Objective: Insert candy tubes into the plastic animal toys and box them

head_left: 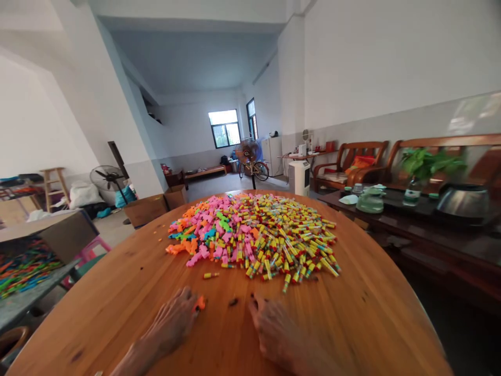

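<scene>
My left hand [174,319] is low over the round wooden table [352,313], its fingers closed on a small orange plastic piece [201,303] that shows beside the fingertips. To its right my right hand [272,326] has its fingers pressed together; a tiny dark spot shows at their tips, too small to name. Beyond both hands lies a large heap: pink, orange, green and blue plastic pieces [203,227] on the left, small tubes with yellow labels and red ends [289,235] on the right. One yellow tube [211,275] lies apart, nearer my left hand.
A dark spot [233,302] marks the tabletop between my hands. On the left stands a box of colourful pieces [27,266], with cardboard boxes [146,210] beyond. At the right, a dark table [376,214] holds a green teapot [370,201], a plant and a metal kettle [464,201].
</scene>
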Demonstrator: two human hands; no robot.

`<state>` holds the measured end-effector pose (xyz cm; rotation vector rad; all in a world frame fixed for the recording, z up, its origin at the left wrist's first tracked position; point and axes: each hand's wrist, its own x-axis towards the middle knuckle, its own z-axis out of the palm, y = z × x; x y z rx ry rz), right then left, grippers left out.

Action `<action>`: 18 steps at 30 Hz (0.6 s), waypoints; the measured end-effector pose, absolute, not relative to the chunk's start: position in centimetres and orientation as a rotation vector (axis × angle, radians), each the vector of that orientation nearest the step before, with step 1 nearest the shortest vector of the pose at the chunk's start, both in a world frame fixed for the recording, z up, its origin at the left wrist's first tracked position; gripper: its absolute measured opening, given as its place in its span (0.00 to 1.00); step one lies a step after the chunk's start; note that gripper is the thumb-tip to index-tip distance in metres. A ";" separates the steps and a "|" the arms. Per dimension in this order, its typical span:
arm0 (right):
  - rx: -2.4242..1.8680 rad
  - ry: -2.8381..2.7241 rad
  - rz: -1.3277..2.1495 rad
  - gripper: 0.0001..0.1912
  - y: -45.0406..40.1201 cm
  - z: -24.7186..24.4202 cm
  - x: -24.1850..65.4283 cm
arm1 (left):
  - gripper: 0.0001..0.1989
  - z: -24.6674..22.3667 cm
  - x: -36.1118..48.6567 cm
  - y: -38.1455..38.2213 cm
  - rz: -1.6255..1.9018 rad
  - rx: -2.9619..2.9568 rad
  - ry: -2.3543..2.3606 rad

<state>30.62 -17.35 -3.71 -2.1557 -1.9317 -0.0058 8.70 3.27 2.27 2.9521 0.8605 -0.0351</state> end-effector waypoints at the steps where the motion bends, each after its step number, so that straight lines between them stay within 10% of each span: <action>1: -2.161 -1.945 0.002 0.37 -17.4 -3.6 30.5 | 0.12 2.6 8.5 3.1 -0.019 2.946 0.840; 18: -1.889 -1.853 0.169 0.12 -17.4 -1.5 28.0 | 0.11 -1.2 10.0 -2.3 0.533 2.697 0.392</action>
